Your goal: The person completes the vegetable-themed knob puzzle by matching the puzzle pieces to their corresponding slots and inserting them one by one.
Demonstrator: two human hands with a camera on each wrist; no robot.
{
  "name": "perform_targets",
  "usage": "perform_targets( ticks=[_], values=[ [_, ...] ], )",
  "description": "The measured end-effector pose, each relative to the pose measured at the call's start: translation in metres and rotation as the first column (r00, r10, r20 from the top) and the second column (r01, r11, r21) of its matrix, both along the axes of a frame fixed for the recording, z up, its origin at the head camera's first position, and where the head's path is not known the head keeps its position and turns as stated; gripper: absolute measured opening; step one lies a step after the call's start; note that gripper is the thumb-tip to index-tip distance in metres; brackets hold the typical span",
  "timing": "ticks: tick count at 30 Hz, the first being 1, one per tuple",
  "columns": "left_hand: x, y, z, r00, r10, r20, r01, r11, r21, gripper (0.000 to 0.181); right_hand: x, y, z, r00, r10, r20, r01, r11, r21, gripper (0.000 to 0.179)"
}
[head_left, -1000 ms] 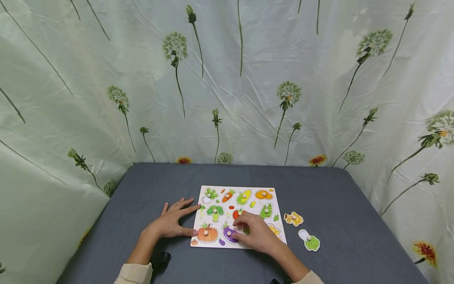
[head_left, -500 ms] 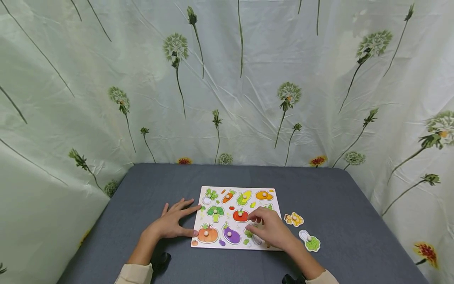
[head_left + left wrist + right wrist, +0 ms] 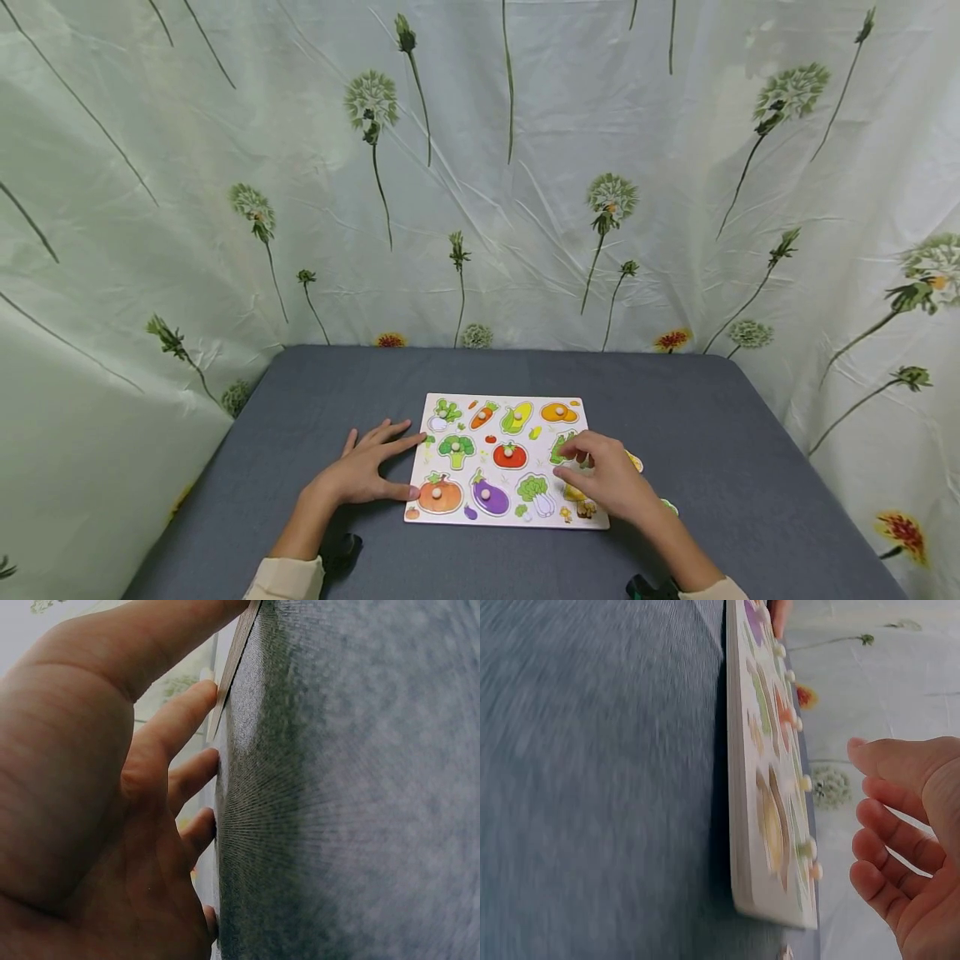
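Observation:
My left hand (image 3: 363,468) lies spread on the table, its thumb and index fingertip touching the left edge of a white vegetable puzzle board (image 3: 491,517). In the left wrist view, the hand's thumb (image 3: 161,637) reaches to the board's edge. My right hand (image 3: 606,477) hovers over the board's right side with fingers loosely bent and nothing between them. Knobbed pieces sit in the board, among them an eggplant (image 3: 491,497), a pumpkin (image 3: 438,496) and a tomato (image 3: 510,455). The leafy-vegetable recess (image 3: 536,493) shows no knob.
Right of the board, a loose yellow piece (image 3: 636,460) and a loose leafy-vegetable piece (image 3: 670,506) are mostly hidden behind the right hand. A dark grey cloth covers the table (image 3: 360,375). A flower-print curtain (image 3: 525,208) hangs behind and at both sides.
My right hand has moved right across the board, from near the eggplant to the right edge, uncovering the leafy-vegetable recess and now overlapping the loose pieces. The left hand has stayed in place.

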State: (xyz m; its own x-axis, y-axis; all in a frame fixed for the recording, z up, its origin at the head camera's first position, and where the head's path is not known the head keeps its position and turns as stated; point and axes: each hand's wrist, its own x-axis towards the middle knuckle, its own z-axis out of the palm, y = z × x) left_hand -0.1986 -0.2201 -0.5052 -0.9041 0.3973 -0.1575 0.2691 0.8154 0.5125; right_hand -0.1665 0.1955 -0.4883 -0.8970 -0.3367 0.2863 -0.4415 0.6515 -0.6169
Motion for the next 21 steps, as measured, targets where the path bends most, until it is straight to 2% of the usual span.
perform_targets(
  ticks=[13,21],
  values=[
    [-0.001,0.001,-0.001,1.000,0.006,0.005,-0.006,1.000,-0.011,0.095,0.007,0.039,0.004,0.989,-0.147,0.033,0.144,0.986,0.090,0.020],
    [-0.003,0.001,-0.004,1.000,0.007,0.006,-0.007,1.000,-0.011,0.097,0.017,0.061,0.000,0.986,-0.166,0.002,0.165,0.982,0.087,0.020]
  ],
)
